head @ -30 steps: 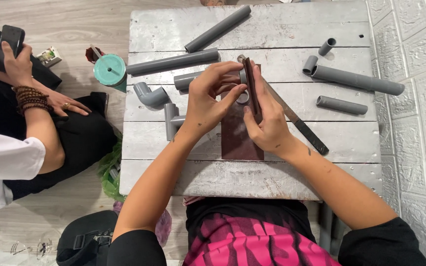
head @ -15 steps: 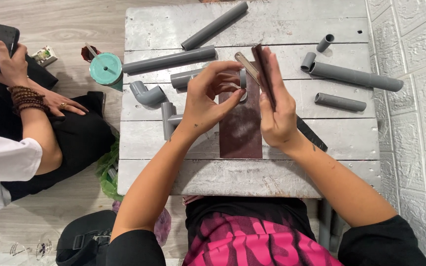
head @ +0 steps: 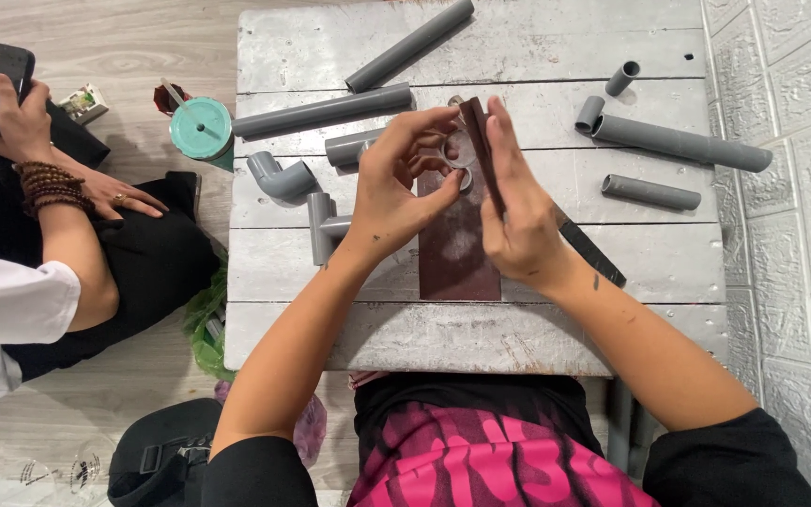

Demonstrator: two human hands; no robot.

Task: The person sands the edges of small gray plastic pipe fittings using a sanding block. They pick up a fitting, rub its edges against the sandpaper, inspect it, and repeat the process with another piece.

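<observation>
Grey plank surface (head: 330,310), frame centre: left hand (head: 396,192) pinches ring (head: 452,150); right hand (head: 518,230) clamps sandpaper strip (head: 481,150). Risk: ring slips, abrasive scrapes fingertips.

We sit at a worn, grey-painted plank table (head: 612,338), its paint scuffed and chipped. To our right stands a white wall (head: 800,235) of embossed brick-pattern panels, and to our left lies a pale wood-grain floor (head: 114,38), evenly lit.

Black short sleeves, bare forearms flecked with dark smudges, pink-and-black patterned garment below
</observation>
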